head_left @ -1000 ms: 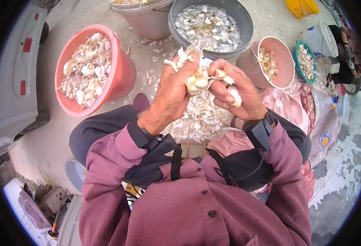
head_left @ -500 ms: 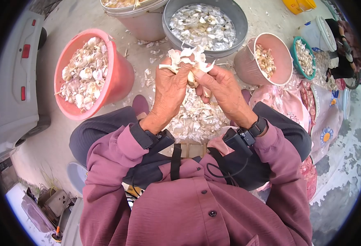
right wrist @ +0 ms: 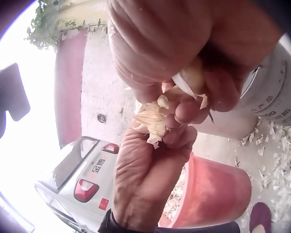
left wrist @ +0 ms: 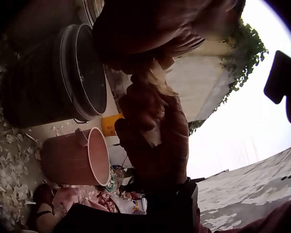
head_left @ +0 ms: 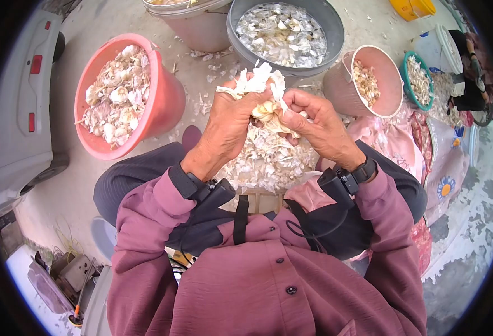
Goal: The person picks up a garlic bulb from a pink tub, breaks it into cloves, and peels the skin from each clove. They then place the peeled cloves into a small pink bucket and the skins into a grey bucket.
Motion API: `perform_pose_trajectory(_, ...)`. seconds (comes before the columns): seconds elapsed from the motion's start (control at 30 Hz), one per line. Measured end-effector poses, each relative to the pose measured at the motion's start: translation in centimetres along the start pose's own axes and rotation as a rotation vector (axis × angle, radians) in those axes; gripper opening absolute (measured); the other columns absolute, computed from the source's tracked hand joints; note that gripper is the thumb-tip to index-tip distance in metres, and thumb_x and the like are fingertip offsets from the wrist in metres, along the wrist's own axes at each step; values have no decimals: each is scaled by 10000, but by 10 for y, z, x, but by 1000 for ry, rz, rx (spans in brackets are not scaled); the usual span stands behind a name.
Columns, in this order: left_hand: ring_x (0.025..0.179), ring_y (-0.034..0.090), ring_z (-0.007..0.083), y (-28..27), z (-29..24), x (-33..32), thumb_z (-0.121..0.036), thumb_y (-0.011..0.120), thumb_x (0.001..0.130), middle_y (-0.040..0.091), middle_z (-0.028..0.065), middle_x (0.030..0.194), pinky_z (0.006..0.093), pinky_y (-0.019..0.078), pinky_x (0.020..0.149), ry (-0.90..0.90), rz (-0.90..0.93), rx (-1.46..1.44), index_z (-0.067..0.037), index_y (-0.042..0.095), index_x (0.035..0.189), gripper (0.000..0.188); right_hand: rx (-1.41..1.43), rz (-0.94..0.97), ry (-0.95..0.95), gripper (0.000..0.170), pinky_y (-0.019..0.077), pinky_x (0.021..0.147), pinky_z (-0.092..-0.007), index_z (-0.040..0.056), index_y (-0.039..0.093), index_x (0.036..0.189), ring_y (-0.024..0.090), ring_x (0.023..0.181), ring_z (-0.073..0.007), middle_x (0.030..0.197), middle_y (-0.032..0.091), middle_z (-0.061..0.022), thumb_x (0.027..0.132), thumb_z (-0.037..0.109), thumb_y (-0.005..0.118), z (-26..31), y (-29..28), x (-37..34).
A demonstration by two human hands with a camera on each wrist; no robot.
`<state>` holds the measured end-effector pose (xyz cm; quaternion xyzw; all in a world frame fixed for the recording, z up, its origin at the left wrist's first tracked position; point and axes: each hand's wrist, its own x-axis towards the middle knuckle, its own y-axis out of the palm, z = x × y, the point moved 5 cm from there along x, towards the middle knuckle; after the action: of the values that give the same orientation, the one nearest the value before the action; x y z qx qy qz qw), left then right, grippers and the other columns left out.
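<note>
- Head view: both forearms are slanting inward over the lap, the hands almost meeting above the heap of peels (head_left: 269,162)
- There, the left hand (head_left: 224,126) is holding the garlic (head_left: 265,110) in curled fingers, thumb lying along it, white skins (head_left: 257,78) sticking up above
- The right hand (head_left: 325,131) is pinching at the garlic's near side with thumb and bent fingers, leaving hardly any gap
- Left wrist view: the left hand is hanging dark overhead, hiding its grip; the right hand is standing upright below, fingers folded inward
- Right wrist view: a clove (right wrist: 191,80) is showing within the right hand's curl, skins fanning out by the left fingertips
</note>
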<state>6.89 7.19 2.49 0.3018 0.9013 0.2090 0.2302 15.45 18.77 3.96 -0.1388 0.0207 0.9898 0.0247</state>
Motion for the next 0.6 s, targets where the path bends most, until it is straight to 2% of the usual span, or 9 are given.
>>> perform_pose_trajectory(0.07,815,621,106,-2,0,4,-57,625,863,645,42,935,260,515,701,-53,112,-172,-3,599,1040,187,164,100,-12,242,464,601,-227,30,576,1009,530,697,-45,831,586,-9,956,266,558,3,2,1)
perform_pose_trajectory(0.17,814,626,114,-4,0,4,-76,615,876,642,48,957,262,517,706,-109,106,-229,-5,593,1052,191,229,66,-13,224,454,609,-218,18,563,1020,538,689,-59,837,599,-30,958,231,535,5,5,-1)
perform_pose_trajectory(0.3,811,624,108,-4,3,4,-83,619,875,644,53,954,263,516,699,-71,3,-151,-5,587,1061,204,326,96,49,221,447,606,-211,16,557,1048,542,678,-75,846,612,-52,962,210,493,-12,3,1)
perform_pose_trajectory(0.37,814,628,110,-7,6,4,-74,616,874,645,55,958,262,515,696,-46,-41,-63,-9,585,1066,205,590,108,83,220,439,587,-211,20,551,1051,536,655,-83,841,616,-61,963,197,454,-19,7,2)
perform_pose_trajectory(0.5,821,630,105,-1,5,1,-56,608,876,646,54,961,261,519,707,-58,-20,-8,-13,580,1076,206,395,-17,101,273,436,583,-210,18,574,1055,518,629,-67,836,614,-49,987,261,469,-28,5,6)
perform_pose_trajectory(0.53,832,630,105,-5,9,4,-48,604,878,646,55,964,261,523,717,-67,-12,-74,-12,575,1081,208,395,-18,99,273,436,583,-210,18,574,1055,518,629,-67,836,614,-49,987,261,469,-29,4,7)
perform_pose_trajectory(0.6,843,630,106,-4,8,5,-41,600,881,646,56,967,262,527,727,-73,-5,-139,-11,571,1086,209,270,-219,58,259,428,585,-194,21,604,1011,512,636,-50,825,606,-28,979,264,518,-31,-9,9)
